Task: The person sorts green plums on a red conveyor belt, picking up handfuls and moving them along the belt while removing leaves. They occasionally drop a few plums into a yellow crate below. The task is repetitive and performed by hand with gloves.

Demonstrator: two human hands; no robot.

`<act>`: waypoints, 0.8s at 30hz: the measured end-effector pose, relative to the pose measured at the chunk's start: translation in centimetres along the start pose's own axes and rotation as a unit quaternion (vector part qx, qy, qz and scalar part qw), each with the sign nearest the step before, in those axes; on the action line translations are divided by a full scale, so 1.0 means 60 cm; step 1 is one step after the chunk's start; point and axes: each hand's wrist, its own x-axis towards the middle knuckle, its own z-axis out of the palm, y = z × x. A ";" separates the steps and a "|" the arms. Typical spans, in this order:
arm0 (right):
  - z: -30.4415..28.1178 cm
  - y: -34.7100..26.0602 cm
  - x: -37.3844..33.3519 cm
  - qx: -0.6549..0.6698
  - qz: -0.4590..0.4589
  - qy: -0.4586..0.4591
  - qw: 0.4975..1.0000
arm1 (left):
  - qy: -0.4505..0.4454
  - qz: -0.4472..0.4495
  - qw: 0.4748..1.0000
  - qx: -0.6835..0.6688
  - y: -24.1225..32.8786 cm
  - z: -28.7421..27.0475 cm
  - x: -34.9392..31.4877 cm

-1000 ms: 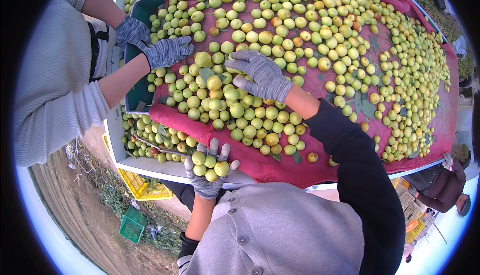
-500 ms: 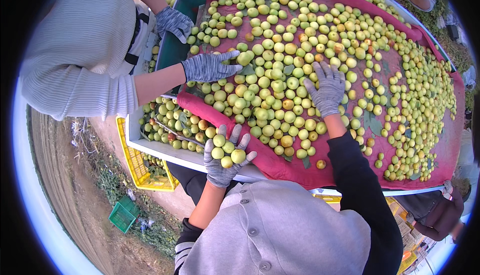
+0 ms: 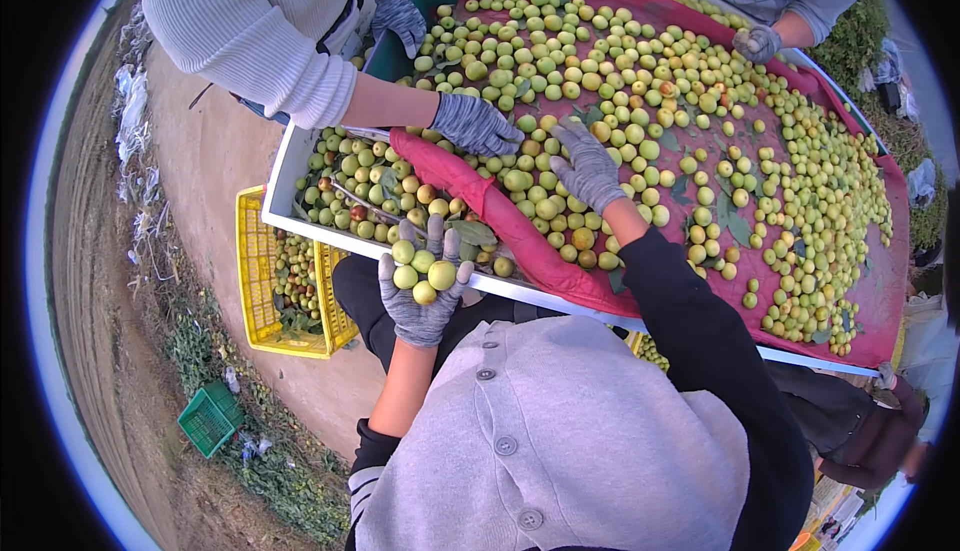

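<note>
My left hand (image 3: 418, 313), in a grey glove, is palm up with its fingers curled around several yellow-green jujubes (image 3: 441, 274). It hovers by the near white rim of the sorting table. My right hand (image 3: 592, 173), gloved alike, lies palm down on the loose jujubes (image 3: 545, 209) spread over the red cloth (image 3: 480, 201). Its fingers are stretched out, and whether any fruit is beneath them is hidden. Close to its fingertips is a co-worker's gloved hand (image 3: 474, 125), reaching in from the left.
A white-rimmed trough (image 3: 280, 186) at the left holds jujubes, a twig and leaves. Below it stands a yellow crate (image 3: 262, 296) with more fruit. A green basket (image 3: 210, 419) lies on the ground. Another worker's hand (image 3: 757, 44) is at the far edge; another person (image 3: 870, 431) is at lower right.
My right hand has moved left across the fruit, toward the co-worker's hand. My left hand still cradles the jujubes, now over the near rim. The view has shifted, showing more of the yellow crate.
</note>
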 end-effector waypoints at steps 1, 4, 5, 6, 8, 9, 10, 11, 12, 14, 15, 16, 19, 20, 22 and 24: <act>-0.039 0.010 -0.036 0.021 0.027 0.025 0.999 | -0.002 0.018 1.000 -0.013 0.015 0.000 -0.028; -0.126 0.014 -0.126 -0.046 0.111 -0.093 0.988 | -0.003 0.104 0.995 -0.004 0.039 -0.004 -0.104; -0.139 0.005 -0.150 -0.064 0.131 -0.138 0.980 | -0.013 0.124 0.992 -0.002 0.042 -0.005 -0.122; -0.135 -0.010 -0.161 -0.095 0.154 -0.194 0.964 | -0.035 0.128 0.991 0.010 0.046 -0.007 -0.131; -0.109 -0.041 -0.168 -0.105 0.133 -0.243 0.955 | 0.021 0.175 0.984 -0.010 0.052 -0.007 -0.143; -0.084 -0.061 -0.167 -0.126 0.122 -0.269 0.947 | 0.000 0.166 0.986 -0.005 0.058 -0.005 -0.146; -0.067 -0.070 -0.156 -0.090 0.105 -0.237 0.962 | -0.008 0.172 0.985 -0.023 0.067 0.000 -0.150; -0.047 -0.079 -0.146 -0.072 0.083 -0.221 0.969 | -0.025 0.174 0.983 -0.051 0.079 0.006 -0.154; -0.034 -0.082 -0.134 -0.077 0.065 -0.220 0.970 | -0.042 0.189 0.979 -0.058 0.092 0.013 -0.162; -0.005 -0.091 -0.111 -0.093 0.047 -0.213 0.972 | -0.062 0.244 0.964 -0.079 0.119 0.026 -0.188; 0.009 -0.095 -0.097 -0.104 0.037 -0.201 0.973 | -0.055 0.278 0.957 -0.065 0.131 0.029 -0.206; 0.019 -0.097 -0.084 -0.121 0.014 -0.198 0.973 | -0.070 0.287 0.953 -0.064 0.139 0.028 -0.226; 0.051 -0.111 -0.017 -0.077 0.013 -0.196 0.978 | -0.042 0.367 0.927 -0.069 0.145 0.007 -0.295; 0.061 -0.119 0.008 -0.051 0.035 -0.185 0.981 | -0.017 0.397 0.915 -0.066 0.138 -0.005 -0.323; 0.074 -0.141 0.066 -0.035 0.018 -0.175 0.984 | 0.014 0.436 0.898 -0.066 0.117 -0.032 -0.378; 0.072 -0.168 0.108 -0.059 -0.147 -0.078 0.984 | 0.042 0.462 0.873 -0.149 0.101 -0.064 -0.425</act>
